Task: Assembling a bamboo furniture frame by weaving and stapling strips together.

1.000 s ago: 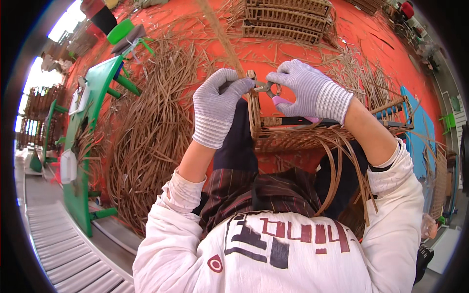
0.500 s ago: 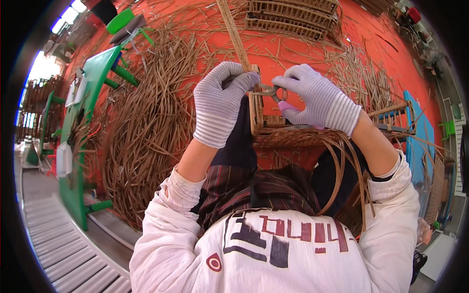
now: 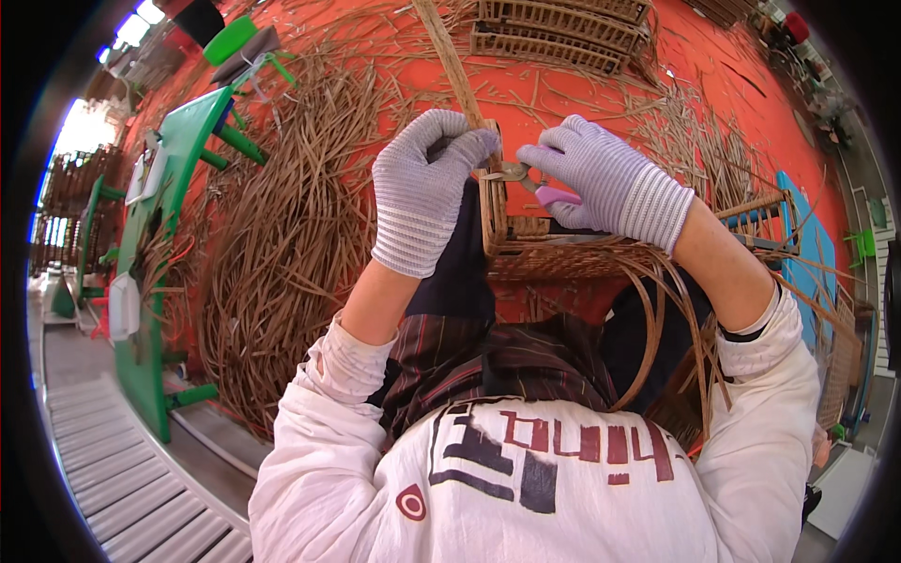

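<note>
My left hand (image 3: 419, 188), in a striped glove, pinches a flat brown rattan strip (image 3: 450, 66) against the end of a woven basket frame (image 3: 563, 263). That strip rises up and to the left from the fingertips. My gloved right hand (image 3: 596, 178) is closed round a pair of cutters (image 3: 552, 195) with pink handles. Their metal jaws touch the frame's upright edge just below my left fingertips; whether they grip anything there cannot be made out. The basket frame lies across above my lap, and loose strands (image 3: 648, 319) hang from its lower right side.
A large heap of brown strips (image 3: 282, 253) covers the red floor to the left, beside a green table (image 3: 141, 310). Stacked woven baskets (image 3: 563, 38) stand ahead. More strips (image 3: 694, 141) and a blue panel (image 3: 807, 253) are at right; a roller conveyor (image 3: 122, 460) runs at lower left.
My right hand has closed further round the cutters, and its fingers have shifted slightly up and left. The left hand keeps its pinch, almost unmoved.
</note>
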Tool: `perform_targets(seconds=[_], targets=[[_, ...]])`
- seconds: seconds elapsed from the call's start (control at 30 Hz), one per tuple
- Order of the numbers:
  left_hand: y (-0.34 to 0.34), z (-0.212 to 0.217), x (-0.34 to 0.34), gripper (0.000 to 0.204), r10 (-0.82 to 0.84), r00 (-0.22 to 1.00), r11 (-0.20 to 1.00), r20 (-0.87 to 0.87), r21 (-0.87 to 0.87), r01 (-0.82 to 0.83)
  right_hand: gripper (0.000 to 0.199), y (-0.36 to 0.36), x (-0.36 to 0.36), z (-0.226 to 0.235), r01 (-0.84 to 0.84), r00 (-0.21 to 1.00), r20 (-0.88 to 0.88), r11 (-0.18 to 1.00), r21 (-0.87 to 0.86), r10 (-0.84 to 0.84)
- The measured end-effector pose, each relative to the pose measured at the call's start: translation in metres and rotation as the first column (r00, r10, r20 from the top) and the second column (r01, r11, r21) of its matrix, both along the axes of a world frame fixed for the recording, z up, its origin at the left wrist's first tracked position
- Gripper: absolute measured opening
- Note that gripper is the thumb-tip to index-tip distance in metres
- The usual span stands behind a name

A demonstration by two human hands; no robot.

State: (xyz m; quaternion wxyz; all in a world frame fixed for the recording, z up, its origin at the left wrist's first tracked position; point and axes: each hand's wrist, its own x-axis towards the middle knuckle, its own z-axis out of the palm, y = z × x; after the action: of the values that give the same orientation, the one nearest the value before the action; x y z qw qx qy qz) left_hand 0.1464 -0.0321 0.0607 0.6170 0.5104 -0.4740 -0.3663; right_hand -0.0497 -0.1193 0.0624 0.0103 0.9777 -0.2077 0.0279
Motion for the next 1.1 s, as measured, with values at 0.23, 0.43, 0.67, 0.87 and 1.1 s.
perform_targets(seconds=[0.23,0.43,0.67,0.87,1.1], targets=[[-0.005,-0.003,0.003,0.003,0.023,0.998,0.999,0.060,-0.042,-0.020,0.042,0.005,-0.005,-0.001,0.009,1.000,0.000,0.997,0.082,-0.009],[-0.001,0.005,0.001,0.015,0.069,0.997,0.994,0.031,-0.089,-0.066,0.032,0.016,-0.010,-0.005,0.121,0.991,0.037,0.975,0.187,-0.130],[0.012,0.019,-0.019,0.008,0.061,0.995,0.991,0.075,-0.127,-0.051,0.050,0.028,-0.048,0.037,-0.031,0.617,0.402,0.490,0.871,-0.676],[0.052,0.014,-0.091,0.013,-0.372,0.820,0.923,0.434,0.078,0.377,0.062,0.100,-0.095,0.035,-0.441,0.343,0.475,0.307,0.843,-0.811],[0.063,0.006,-0.175,0.014,-0.549,0.629,0.783,0.550,0.075,0.617,0.040,0.163,-0.135,0.008,-0.258,0.008,0.621,0.598,0.759,-0.784]])
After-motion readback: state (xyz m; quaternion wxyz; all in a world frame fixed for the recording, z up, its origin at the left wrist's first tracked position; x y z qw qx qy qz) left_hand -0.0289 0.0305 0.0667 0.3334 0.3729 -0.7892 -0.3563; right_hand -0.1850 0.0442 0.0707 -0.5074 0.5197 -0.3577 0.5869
